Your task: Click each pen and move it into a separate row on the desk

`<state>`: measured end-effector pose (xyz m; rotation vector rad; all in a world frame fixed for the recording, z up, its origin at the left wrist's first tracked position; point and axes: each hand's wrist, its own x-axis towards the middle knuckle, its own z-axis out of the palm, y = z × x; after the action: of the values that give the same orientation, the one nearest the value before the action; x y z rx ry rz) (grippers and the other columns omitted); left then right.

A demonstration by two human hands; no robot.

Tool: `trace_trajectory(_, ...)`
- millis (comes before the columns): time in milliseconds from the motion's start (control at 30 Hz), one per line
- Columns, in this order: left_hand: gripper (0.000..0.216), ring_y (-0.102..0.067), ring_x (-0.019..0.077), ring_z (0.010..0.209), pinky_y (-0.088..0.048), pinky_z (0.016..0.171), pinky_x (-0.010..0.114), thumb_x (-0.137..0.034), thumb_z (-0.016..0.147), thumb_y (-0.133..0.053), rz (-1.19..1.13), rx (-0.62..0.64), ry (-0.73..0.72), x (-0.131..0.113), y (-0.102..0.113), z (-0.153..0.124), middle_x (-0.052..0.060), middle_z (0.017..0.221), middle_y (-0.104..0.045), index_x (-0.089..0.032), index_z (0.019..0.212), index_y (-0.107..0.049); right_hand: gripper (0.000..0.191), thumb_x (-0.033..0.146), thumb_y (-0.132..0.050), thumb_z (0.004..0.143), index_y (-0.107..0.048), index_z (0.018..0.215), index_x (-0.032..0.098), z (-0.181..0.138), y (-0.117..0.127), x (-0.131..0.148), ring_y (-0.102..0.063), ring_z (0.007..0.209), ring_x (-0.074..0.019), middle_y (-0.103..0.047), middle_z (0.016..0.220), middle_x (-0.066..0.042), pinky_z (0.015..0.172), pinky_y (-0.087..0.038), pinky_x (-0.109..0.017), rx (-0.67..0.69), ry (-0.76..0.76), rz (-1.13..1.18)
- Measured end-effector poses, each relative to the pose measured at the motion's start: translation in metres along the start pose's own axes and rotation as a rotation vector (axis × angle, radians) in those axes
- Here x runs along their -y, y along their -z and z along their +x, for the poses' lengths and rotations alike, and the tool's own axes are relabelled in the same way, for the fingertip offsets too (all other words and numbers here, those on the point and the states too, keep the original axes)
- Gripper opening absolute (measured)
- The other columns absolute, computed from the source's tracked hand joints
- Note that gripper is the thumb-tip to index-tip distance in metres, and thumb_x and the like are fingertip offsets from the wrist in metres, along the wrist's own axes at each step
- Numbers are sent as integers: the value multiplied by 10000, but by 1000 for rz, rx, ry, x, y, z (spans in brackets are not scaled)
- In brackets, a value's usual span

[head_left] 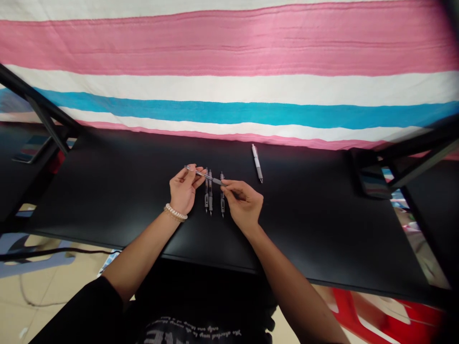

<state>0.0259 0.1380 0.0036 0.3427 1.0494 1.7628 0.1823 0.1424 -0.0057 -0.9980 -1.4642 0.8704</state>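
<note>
Between my two hands a slim pen (203,175) with a clear barrel and a grey grip is held aslant over the black table. My left hand (183,190) pinches its clicker end between thumb and fingers. At the grey grip end, the fingertips of my right hand (244,202) are closed on the pen. Below it, two similar pens (210,200) lie side by side, pointing toward me. A third grey pen (223,203) lies slightly apart, beside my right fingers. Farther back rests a white pen (256,161) with a grey grip.
The black table (315,224) has a dark metal frame (43,105) at its left and another at its right. Behind it hangs a striped pink, white and blue cloth (229,43). A red plastic stool (353,315) stands below at the right, and a black cable (60,250) runs at the left.
</note>
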Motion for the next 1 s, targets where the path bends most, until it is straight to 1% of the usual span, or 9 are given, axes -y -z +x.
trace_trajectory(100,343,-751,188,841,-596,847,340,-375,667,-885,-5,10,8,1,0,-1,62,873,-760,-151,878,-733,114,318,-690,880,-641,927,227,-1,-2,-3,-754,776,-188,-761,872,-30,730,-646,-345,15,-85,-13)
trace_trajectory(200,337,-752,186,838,-599,838,332,-369,667,-886,-9,9,-14,-1,1,1,58,868,-759,-152,876,-735,276,329,-709,859,-579,1084,235,-1,-2,-5,-745,859,-191,-738,960,-44,745,-641,-338,33,-83,-20)
trace_trajectory(267,335,-752,186,845,-597,839,331,-369,669,-885,-6,8,-19,-2,3,1,56,868,-759,-155,878,-733,222,311,-700,864,-589,1040,235,-1,-1,-5,-733,847,-183,-727,953,-41,761,-632,-339,48,-39,-76)
trace_trajectory(333,336,-751,188,847,-594,850,342,-378,679,-877,12,12,-16,-1,3,2,59,874,-759,-158,886,-730,182,305,-662,893,-581,1040,236,-1,1,-4,-724,763,-170,-721,870,-20,708,-625,-325,47,-43,-110)
trace_trajectory(633,344,-747,180,829,-591,814,322,-389,678,-875,29,27,-14,-2,1,-1,52,867,-754,-156,886,-729,277,335,-666,886,-519,1099,236,-4,-1,-3,-733,765,-166,-735,917,-30,631,-607,-283,50,-73,-72)
trace_trajectory(767,351,-741,173,827,-578,805,318,-402,703,-856,61,41,6,-3,2,-1,55,879,-750,-161,921,-725,157,366,-569,954,-476,968,240,-5,-1,-2,-623,470,-103,-676,690,34,438,-496,-211,139,-192,-3)
trace_trajectory(833,355,-735,167,833,-567,817,317,-410,720,-843,69,49,19,-4,2,-1,52,890,-745,-166,944,-715,173,376,-559,961,-448,946,245,-4,-1,-1,-576,427,-88,-645,651,52,412,-455,-199,175,-210,15)
trace_trajectory(900,340,-727,165,861,-553,847,321,-410,738,-832,52,75,43,-6,1,-1,41,909,-736,-181,948,-695,171,372,-556,960,-442,947,246,-3,0,0,-554,423,-81,-626,645,59,413,-439,-194,189,-207,19)
trace_trajectory(1000,258,-701,166,886,-531,910,353,-418,807,-769,-35,179,147,-13,-3,-4,21,897,-706,-215,898,-639,152,349,-559,953,-450,958,242,-3,-1,1,-550,439,-82,-615,657,56,440,-442,-202,198,-178,-4)
